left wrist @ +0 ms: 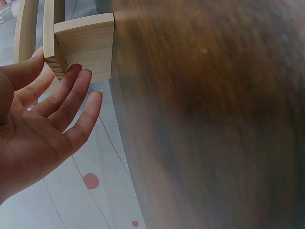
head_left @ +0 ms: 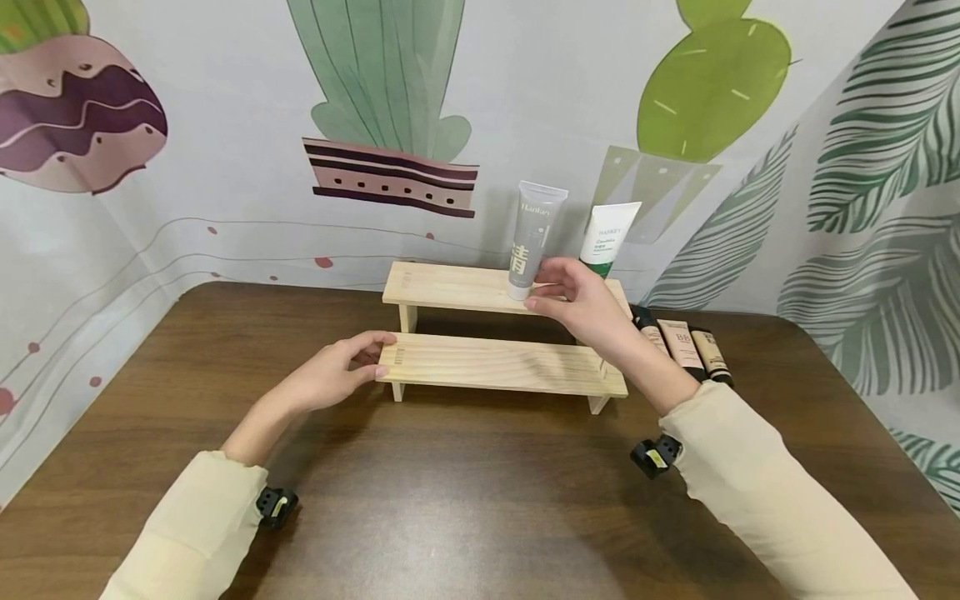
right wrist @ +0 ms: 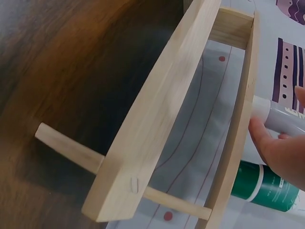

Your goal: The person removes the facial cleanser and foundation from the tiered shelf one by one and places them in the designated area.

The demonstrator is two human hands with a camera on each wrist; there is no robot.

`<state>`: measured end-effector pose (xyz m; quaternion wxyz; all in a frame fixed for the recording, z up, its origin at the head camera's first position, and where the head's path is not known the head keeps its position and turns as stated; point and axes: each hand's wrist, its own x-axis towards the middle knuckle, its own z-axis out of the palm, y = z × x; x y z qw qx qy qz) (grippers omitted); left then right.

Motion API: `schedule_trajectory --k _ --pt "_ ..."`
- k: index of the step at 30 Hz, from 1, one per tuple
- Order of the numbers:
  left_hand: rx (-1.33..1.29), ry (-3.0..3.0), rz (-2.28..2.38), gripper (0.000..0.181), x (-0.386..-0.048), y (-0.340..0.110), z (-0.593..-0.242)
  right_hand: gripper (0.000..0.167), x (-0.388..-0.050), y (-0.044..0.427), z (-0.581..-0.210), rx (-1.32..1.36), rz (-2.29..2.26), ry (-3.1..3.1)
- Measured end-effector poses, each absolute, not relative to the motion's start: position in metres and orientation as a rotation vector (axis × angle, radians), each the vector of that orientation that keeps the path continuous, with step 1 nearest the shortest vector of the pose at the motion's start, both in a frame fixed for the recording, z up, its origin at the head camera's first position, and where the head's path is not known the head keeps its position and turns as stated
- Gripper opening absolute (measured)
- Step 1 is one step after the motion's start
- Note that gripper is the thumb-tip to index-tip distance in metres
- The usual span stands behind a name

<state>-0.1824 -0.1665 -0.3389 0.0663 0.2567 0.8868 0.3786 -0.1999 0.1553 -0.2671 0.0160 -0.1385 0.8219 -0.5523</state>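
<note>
A two-step wooden rack [head_left: 480,360] stands on the brown table. At the left end of its lower board, my left hand [head_left: 337,371] pinches the wood between thumb and index finger; the left wrist view shows the other fingers [left wrist: 78,107] spread loosely. My right hand [head_left: 577,304] is at the upper board and holds a grey squeeze tube [head_left: 534,237] low down, near its white cap [right wrist: 260,109]. The tube stands cap down on that board, slightly tilted. Beside it, partly hidden by the hand, is a white and green squeeze tube [head_left: 606,237].
To the right of the rack, several cosmetic tubes lie on the table [head_left: 450,492], among them a pink BB tube [head_left: 681,346] and a beige tube with a black cap [head_left: 708,354]. Behind the rack hangs a cactus-patterned cloth [head_left: 247,225].
</note>
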Motion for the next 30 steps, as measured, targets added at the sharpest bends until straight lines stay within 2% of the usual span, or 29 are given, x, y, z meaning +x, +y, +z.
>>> schedule_trajectory --k 8,30 --pt "0.771 2.659 1.148 0.038 -0.183 -0.166 -0.339 0.056 -0.205 0.148 -0.268 -0.353 -1.771 2.512" --pt "0.749 2.644 1.150 0.038 -0.181 -0.167 -0.336 0.043 -0.212 0.137 -0.272 -0.338 -1.744 2.669"
